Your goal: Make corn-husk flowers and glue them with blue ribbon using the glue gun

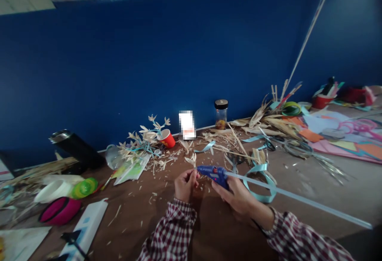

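My right hand (pixel 238 193) grips a blue hot glue gun (pixel 216 174). A long clear glue stick (pixel 298 196) juts far out of its back end toward the lower right. My left hand (pixel 185 184) is closed in a pinch at the gun's nozzle. A small pale flower of dried husk (pixel 191 160) shows just above the pinched fingertips and appears held by them; its lower part is hidden. Beyond my right hand, a loop of light blue ribbon (pixel 270 197) lies on the brown table (pixel 143 225).
A tipped red paper cup (pixel 167 138) lies near husk flowers (pixel 146 135). Along the blue wall stand a lidded jar (pixel 221 115) and a leaning black bottle (pixel 79 149). Scissors (pixel 270 145), dried husks (pixel 271 125) and coloured paper (pixel 346 145) spread rightward. A white power strip (pixel 89 223) lies left.
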Available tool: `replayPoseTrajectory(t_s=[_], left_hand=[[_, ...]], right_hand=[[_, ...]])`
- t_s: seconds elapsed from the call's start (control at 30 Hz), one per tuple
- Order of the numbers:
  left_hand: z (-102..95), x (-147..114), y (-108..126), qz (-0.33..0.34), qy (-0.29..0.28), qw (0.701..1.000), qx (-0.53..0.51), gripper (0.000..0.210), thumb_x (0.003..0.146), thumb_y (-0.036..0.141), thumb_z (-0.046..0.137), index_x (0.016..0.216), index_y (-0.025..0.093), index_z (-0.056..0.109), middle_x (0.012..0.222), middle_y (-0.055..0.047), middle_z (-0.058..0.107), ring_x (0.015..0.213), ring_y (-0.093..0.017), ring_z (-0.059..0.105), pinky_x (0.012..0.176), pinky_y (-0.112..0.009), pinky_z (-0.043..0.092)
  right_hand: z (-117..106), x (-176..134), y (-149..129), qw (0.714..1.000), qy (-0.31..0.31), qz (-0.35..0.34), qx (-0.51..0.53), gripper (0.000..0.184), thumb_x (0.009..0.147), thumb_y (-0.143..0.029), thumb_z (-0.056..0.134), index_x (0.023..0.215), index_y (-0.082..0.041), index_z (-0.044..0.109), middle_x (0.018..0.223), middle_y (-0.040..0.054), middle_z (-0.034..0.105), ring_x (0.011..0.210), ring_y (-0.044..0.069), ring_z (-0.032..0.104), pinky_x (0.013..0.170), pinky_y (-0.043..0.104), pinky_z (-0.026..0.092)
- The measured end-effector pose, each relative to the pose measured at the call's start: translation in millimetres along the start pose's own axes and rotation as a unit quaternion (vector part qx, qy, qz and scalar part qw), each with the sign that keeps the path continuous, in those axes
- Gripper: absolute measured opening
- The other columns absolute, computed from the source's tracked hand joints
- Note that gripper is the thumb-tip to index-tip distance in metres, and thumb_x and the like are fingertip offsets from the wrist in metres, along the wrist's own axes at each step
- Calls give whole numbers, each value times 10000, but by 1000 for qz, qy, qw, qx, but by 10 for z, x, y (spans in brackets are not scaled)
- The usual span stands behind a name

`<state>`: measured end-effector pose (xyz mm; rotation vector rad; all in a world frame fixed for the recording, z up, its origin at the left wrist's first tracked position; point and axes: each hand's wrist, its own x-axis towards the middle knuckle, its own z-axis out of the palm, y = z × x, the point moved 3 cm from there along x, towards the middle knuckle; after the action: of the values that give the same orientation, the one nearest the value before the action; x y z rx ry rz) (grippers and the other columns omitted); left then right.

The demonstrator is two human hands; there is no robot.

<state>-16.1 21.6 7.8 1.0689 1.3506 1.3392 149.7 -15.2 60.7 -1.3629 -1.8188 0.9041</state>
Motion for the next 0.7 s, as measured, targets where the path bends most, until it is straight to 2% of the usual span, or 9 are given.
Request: replayPoseTrajectory(t_s=[0.2,0.33,0.7], left_hand=[[-11,25,-63,0,-8,1000,-21,296,657,396,613,751,117,636,577,-2,604,380,-63,459,362,-172,368],[-17,39,-87,15,-14,999,-27,265,679,370,603,736,113,635,580,4,599,392,-50,456,381,-163,369],[-12,24,-60,3,-9,1000,-18,239,657,358,622,710,125,640,567,17,606,384,-56,468,383,-169,371]], right_hand=[[9,1,25,1000,7,-1,-2,263,815,-380,434,783,-160,575,535,-5,560,529,142,523,501,229,402],[11,-3,45,1000,11,-7,-14,259,807,-380,443,755,-162,573,552,4,566,536,146,527,498,230,402],[-5,-11,40,999,0,10,-49,282,819,-398,417,739,-161,548,526,-6,555,527,142,526,495,227,398]])
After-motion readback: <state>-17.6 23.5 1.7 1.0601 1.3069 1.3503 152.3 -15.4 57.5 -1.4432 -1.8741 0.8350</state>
